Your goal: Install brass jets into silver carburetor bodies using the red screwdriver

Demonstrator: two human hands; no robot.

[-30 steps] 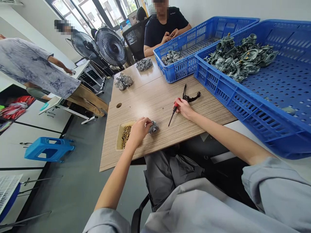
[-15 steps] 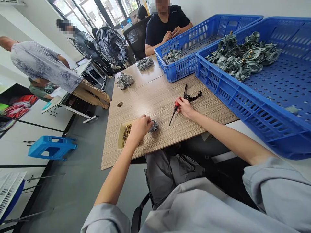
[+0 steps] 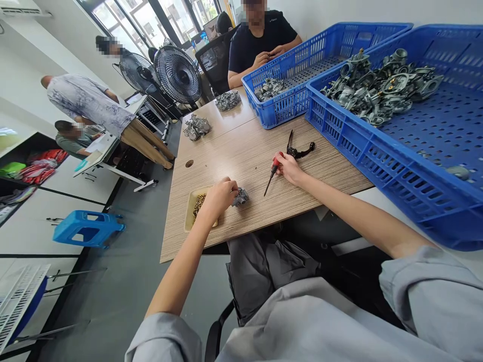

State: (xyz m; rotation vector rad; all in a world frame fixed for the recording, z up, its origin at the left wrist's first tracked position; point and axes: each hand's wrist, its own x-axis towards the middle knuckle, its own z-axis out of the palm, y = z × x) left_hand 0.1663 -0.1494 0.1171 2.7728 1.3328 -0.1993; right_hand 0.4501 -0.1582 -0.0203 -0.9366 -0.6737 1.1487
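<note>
My left hand [image 3: 219, 197] is closed on a small grey metal part [image 3: 240, 197] that rests on the wooden table [image 3: 241, 151]. Just left of that hand lies a shallow tray of brass screws [image 3: 196, 207]. My right hand [image 3: 290, 167] grips a red-handled screwdriver [image 3: 272, 172], its dark shaft pointing down-left at the tabletop, a short way right of the metal part. Black pliers [image 3: 296, 149] lie on the table just beyond my right hand.
Two blue crates [image 3: 377, 161] [image 3: 287, 108] hold several grey metal castings at right. More piles of castings [image 3: 196, 126] lie farther along the table. A seated person in black works at the far end. Fans, a blue stool [image 3: 85, 227] and other people stand at left.
The view has drifted slightly; my hands, the metal part and the screwdriver stay as they were. The standing person at left has moved farther away.
</note>
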